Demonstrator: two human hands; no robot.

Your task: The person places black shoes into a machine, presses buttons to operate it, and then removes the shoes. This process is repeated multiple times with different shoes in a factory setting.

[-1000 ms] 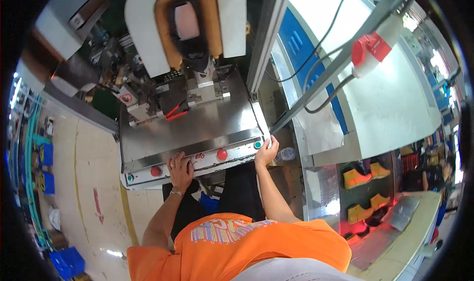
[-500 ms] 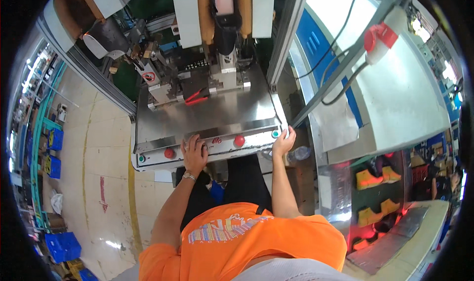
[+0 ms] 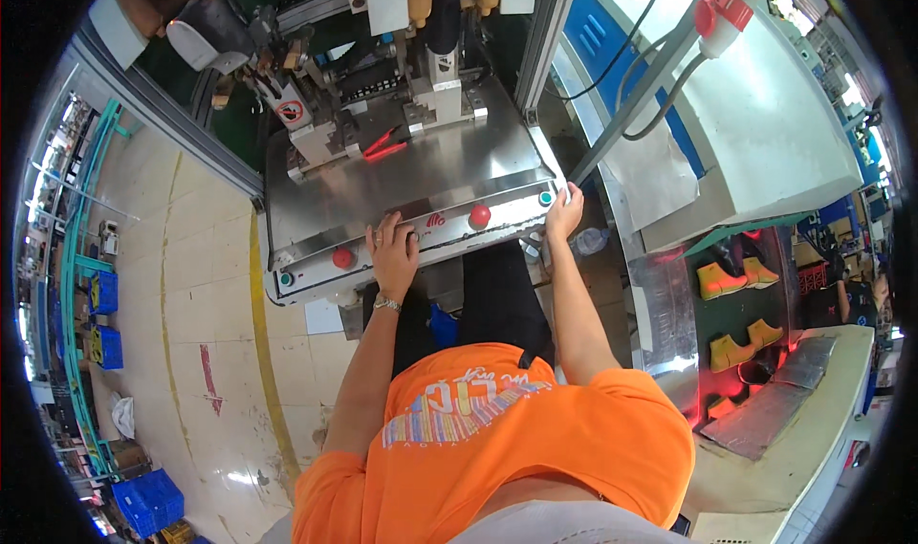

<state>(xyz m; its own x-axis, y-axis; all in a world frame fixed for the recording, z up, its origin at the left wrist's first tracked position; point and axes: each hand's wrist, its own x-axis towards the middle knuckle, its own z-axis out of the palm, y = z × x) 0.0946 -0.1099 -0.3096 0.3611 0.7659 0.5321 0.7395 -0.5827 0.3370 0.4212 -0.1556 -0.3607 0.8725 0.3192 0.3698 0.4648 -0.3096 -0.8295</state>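
My left hand (image 3: 393, 250) lies on the white front panel (image 3: 449, 240) of a machine, fingers stretched over its upper edge, beside a small dark knob partly covered by the fingers. At the panel's right corner is my right hand (image 3: 565, 211), fingers extended along the end and thumb close to a green button (image 3: 546, 199). Two red buttons stand out on the panel, a left one (image 3: 342, 257) and a right one (image 3: 480, 216). Another green button (image 3: 286, 279) is at its left end. Red-handled pliers (image 3: 385, 149) lie on the metal tabletop (image 3: 421, 176).
Behind the tabletop stand metal fixtures, a left one (image 3: 316, 138) and a right one (image 3: 443, 99), with a dark shoe-shaped form (image 3: 443, 28) above. Metal posts frame the machine. To the right, yellow boots (image 3: 732, 353) sit under red light in a white unit (image 3: 755, 142).
My view has shifted, so the machine sits higher and turned in the picture. Both hands keep about the same places on the panel; the left one lies slightly flatter.
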